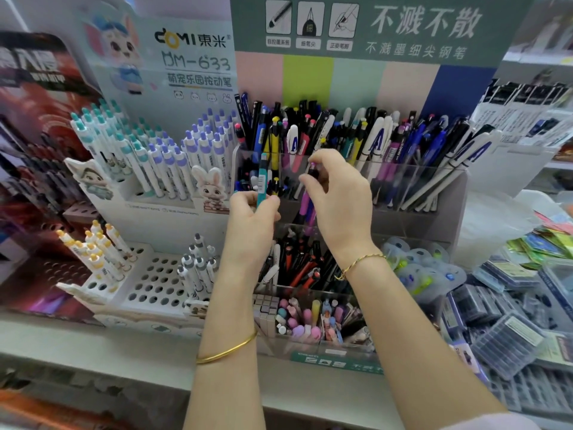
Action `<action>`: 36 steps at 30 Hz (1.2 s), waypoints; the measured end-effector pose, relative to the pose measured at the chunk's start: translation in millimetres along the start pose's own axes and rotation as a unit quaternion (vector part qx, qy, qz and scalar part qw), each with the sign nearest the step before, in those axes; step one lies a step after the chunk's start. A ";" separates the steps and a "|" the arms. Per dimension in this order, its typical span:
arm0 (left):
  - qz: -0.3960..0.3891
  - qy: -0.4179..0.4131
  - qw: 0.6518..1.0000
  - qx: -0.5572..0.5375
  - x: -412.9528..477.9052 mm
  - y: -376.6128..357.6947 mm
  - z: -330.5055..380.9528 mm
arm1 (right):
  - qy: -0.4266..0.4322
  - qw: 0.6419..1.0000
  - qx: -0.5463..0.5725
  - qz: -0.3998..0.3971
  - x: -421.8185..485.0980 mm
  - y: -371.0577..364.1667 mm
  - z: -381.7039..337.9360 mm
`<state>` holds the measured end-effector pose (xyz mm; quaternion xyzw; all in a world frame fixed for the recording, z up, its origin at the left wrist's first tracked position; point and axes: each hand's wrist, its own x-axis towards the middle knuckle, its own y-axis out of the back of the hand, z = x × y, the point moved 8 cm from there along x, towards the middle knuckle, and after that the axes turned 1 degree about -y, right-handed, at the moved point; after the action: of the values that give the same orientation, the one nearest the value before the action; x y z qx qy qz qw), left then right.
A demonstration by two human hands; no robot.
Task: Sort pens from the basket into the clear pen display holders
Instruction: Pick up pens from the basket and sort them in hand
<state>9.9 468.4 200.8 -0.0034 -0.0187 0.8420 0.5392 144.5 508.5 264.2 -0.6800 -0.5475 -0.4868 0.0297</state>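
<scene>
Tiered clear holder (412,181) stands right of the white pen rack (155,274), boxes (502,336) at its right.

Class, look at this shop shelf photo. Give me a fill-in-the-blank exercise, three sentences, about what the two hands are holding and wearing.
1. The left hand holds a ____ pen with a barcode label.
2. The right hand grips a pen whose barrel is ____.
3. Each wrist wears a ____ bracelet.

Missing words: teal; purple; gold

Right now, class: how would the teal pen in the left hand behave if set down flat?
The teal pen looks slim and rigid, so probably light and stiff. Its round barrel may roll. The left hand pinches it upright easily, suggesting little weight.
</scene>
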 end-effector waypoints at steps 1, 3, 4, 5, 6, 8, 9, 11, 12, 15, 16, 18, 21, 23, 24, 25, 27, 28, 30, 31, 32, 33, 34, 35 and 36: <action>0.001 0.010 1.000 -0.016 -0.3 0.2 0.3 | 0.008 1.000 -0.014 0.001 0.2 -1.2 0.3; 0.003 0.016 1.000 -0.018 -0.3 0.8 0.5 | 0.010 0.998 -0.056 -0.001 -1.4 -4.0 3.2; 0.001 0.014 1.000 -0.008 -0.3 0.9 0.5 | 0.005 0.996 -0.084 -0.008 -3.5 -6.5 6.0; -0.004 0.011 1.000 0.003 -0.6 0.0 0.7 | -0.002 0.994 -0.109 -0.015 -6.2 -8.1 8.5; -0.011 0.006 1.000 0.016 -0.9 -1.1 0.5 | -0.010 0.993 -0.118 -0.016 -8.7 -7.5 10.5; -0.027 -0.006 0.999 0.033 -1.6 -3.1 0.0 | -0.037 0.997 -0.068 0.012 -10.4 2.5 14.4; -0.033 -0.012 0.999 0.036 -1.8 -3.8 -0.1 | -0.053 0.998 -0.015 0.030 -9.7 9.4 15.2; -0.052 -0.028 0.997 0.047 -2.5 -5.0 0.3 | -0.078 0.992 0.093 0.029 -7.7 16.5 12.8; -0.063 -0.037 0.996 0.059 -3.1 -6.9 1.5 | -0.091 0.987 0.136 0.003 -6.2 14.3 10.3; -0.082 -0.059 0.991 0.092 -5.0 -12.1 5.1 | -0.112 0.972 0.185 -0.090 -5.3 -2.2 3.3; -0.080 -0.066 0.990 0.098 -5.6 -12.5 6.4 | -0.107 0.974 0.184 -0.081 -4.6 -1.7 2.5; -0.060 -0.080 0.990 0.102 -5.1 -9.0 8.7 | -0.100 0.979 0.179 0.001 -2.0 12.0 4.4; 0.000 -0.091 0.993 0.078 -4.0 3.9 12.8 | -0.071 0.985 0.140 0.075 -0.8 26.1 4.0; 0.021 -0.090 0.995 0.047 -3.9 8.6 14.2 | -0.053 0.992 0.107 0.040 -1.9 16.8 1.3; 0.023 -0.085 0.995 0.037 -4.2 9.0 14.4 | -0.046 0.995 0.081 0.018 -3.7 10.0 0.3; 0.023 -0.079 0.996 0.033 -4.5 8.7 14.1 | -0.035 0.998 0.046 0.002 -6.0 3.7 0.0; 0.020 -0.075 0.997 0.030 -5.2 8.9 13.3 | -0.004 0.999 -0.045 -0.002 -10.2 -3.5 0.9; 0.022 -0.074 0.997 0.028 -5.4 9.9 12.9 | 0.009 0.996 -0.089 0.002 -11.9 -4.7 1.6; 0.029 -0.068 0.997 0.018 -5.9 12.2 11.1 | 0.016 0.989 -0.145 -0.009 -15.7 -7.1 5.7; 0.032 -0.065 0.997 0.011 -6.1 13.1 10.2 | 0.015 0.988 -0.152 -0.020 -17.1 -7.8 7.7; 0.035 -0.063 0.997 0.005 -6.6 13.5 9.3 | 0.010 0.989 -0.143 -0.027 -18.4 -7.7 10.5; 0.036 -0.060 0.998 0.001 -7.6 13.5 8.4 | -0.002 0.993 -0.119 -0.021 -19.2 -4.2 12.5; 0.034 -0.058 0.998 0.000 -8.9 12.8 7.4 | -0.018 0.996 -0.082 -0.002 -19.7 1.8 14.1; 0.031 -0.055 0.998 0.001 -10.5 11.9 6.3 | -0.033 0.998 -0.040 0.025 -20.5 9.3 14.3; 0.030 -0.051 0.998 0.000 -12.1 11.4 4.5 | -0.043 0.998 -0.003 0.051 -22.1 16.9 13.2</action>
<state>4.5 452.5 204.7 0.0392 -0.0463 0.8567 0.5122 167.5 493.5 250.2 -0.7277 -0.5110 -0.4566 0.0285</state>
